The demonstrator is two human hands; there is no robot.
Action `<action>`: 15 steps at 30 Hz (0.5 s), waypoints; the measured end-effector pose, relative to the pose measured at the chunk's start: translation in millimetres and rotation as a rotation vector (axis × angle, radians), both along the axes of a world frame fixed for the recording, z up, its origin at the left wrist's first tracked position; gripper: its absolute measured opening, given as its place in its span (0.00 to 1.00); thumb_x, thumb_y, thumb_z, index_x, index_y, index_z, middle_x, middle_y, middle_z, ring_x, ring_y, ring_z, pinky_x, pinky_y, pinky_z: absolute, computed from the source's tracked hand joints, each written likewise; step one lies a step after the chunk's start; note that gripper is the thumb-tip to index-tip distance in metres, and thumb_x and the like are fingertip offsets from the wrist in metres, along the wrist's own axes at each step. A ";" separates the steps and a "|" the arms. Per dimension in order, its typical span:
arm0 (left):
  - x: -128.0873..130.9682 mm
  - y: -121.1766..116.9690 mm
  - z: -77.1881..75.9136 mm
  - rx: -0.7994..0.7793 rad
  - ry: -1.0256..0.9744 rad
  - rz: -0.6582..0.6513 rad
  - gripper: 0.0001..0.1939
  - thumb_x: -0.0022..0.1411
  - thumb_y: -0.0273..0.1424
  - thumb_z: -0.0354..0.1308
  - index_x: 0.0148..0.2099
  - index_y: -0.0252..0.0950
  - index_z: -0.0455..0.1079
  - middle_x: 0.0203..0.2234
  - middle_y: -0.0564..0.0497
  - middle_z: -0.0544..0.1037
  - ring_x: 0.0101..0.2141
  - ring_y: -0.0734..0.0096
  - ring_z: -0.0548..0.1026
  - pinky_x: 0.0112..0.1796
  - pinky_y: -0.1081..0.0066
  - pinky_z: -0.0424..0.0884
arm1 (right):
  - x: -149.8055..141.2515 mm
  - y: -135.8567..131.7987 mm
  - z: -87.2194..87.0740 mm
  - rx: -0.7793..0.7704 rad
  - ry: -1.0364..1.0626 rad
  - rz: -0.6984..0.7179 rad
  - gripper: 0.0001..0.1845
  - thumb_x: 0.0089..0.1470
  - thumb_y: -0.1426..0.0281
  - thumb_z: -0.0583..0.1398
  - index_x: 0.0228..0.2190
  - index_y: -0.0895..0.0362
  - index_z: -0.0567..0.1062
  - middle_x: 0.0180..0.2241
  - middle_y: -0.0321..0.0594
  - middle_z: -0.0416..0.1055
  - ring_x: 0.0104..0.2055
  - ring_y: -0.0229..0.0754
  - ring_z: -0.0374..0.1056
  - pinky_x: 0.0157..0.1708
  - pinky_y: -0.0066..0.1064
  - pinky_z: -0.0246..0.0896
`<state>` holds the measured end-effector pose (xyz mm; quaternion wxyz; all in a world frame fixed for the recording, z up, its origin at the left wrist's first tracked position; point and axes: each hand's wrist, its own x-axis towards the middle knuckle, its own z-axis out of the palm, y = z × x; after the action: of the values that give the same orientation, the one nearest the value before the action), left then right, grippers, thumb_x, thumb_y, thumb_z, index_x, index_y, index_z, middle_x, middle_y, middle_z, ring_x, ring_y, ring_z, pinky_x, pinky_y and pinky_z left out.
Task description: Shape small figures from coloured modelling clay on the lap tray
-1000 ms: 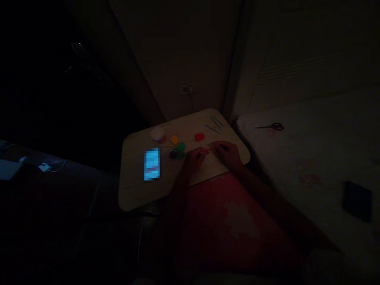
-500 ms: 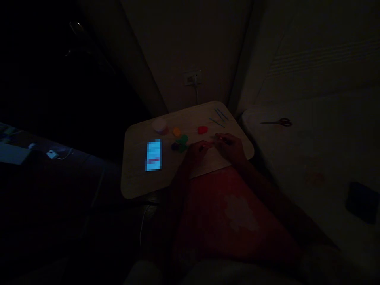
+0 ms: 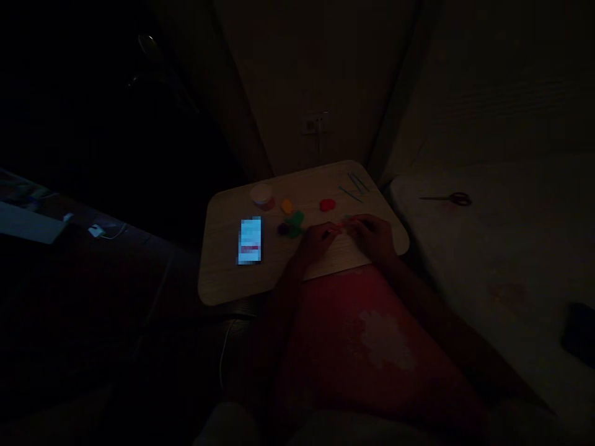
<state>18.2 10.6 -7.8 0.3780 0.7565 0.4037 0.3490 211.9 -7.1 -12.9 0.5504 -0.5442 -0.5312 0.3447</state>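
Observation:
In dim light, my left hand (image 3: 320, 240) and my right hand (image 3: 375, 235) meet fingertip to fingertip over the right front part of a small wooden-topped table (image 3: 227, 282). Both sets of fingers are pinched together. A small orange-red bit (image 3: 341, 228) shows between them, too small and dark to name. Just beyond the hands lies a red lump (image 3: 327, 205). Left of my left hand are green lumps (image 3: 294, 219), a dark purple lump (image 3: 282, 229) and a yellow-orange lump (image 3: 287, 206), like modelling clay.
A lit phone (image 3: 250, 240) lies on the table's left part, a pale round tub (image 3: 261, 194) behind it. Several thin green sticks (image 3: 356, 186) lie at the far right. Scissors (image 3: 458, 199) rest on a pale surface to the right. A wall socket (image 3: 316, 122) holds a plug.
My right hand's fingers, slightly raised and apart from the left before, have come down closer to the left fingertips. The whole view has shifted a little; the things on the table stay in place.

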 end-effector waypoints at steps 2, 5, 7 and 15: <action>0.1 -0.3 0.7 0.005 -0.007 -0.005 0.13 0.69 0.31 0.55 0.45 0.35 0.80 0.45 0.45 0.84 0.46 0.63 0.80 0.50 0.67 0.72 | -0.6 -2.0 3.9 0.007 -0.010 0.018 0.10 0.52 0.64 0.64 0.32 0.56 0.82 0.30 0.41 0.80 0.30 0.43 0.72 0.33 0.33 0.68; 0.9 -0.9 1.8 -0.006 -0.005 -0.003 0.13 0.69 0.31 0.54 0.45 0.34 0.80 0.46 0.46 0.84 0.45 0.63 0.80 0.50 0.67 0.73 | -0.9 -3.4 5.6 0.026 -0.022 0.036 0.08 0.53 0.65 0.64 0.28 0.56 0.80 0.28 0.40 0.78 0.30 0.42 0.72 0.34 0.33 0.67; 1.4 -1.2 1.8 -0.019 -0.001 0.000 0.13 0.69 0.32 0.54 0.45 0.34 0.80 0.47 0.45 0.84 0.45 0.63 0.80 0.49 0.67 0.73 | -0.2 -2.8 3.1 0.022 -0.019 0.025 0.08 0.52 0.65 0.64 0.26 0.56 0.77 0.25 0.39 0.76 0.29 0.41 0.70 0.32 0.32 0.65; 1.4 -0.8 -0.1 -0.002 0.011 -0.004 0.12 0.69 0.31 0.54 0.44 0.34 0.79 0.44 0.46 0.84 0.43 0.64 0.80 0.47 0.69 0.73 | 1.5 0.6 -4.9 0.026 -0.008 -0.050 0.14 0.46 0.62 0.68 0.23 0.54 0.69 0.21 0.33 0.68 0.25 0.37 0.61 0.25 0.29 0.55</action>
<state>19.6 9.8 -7.9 0.3772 0.7588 0.4048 0.3435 213.3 -6.5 -17.8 0.5638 -0.5516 -0.5239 0.3215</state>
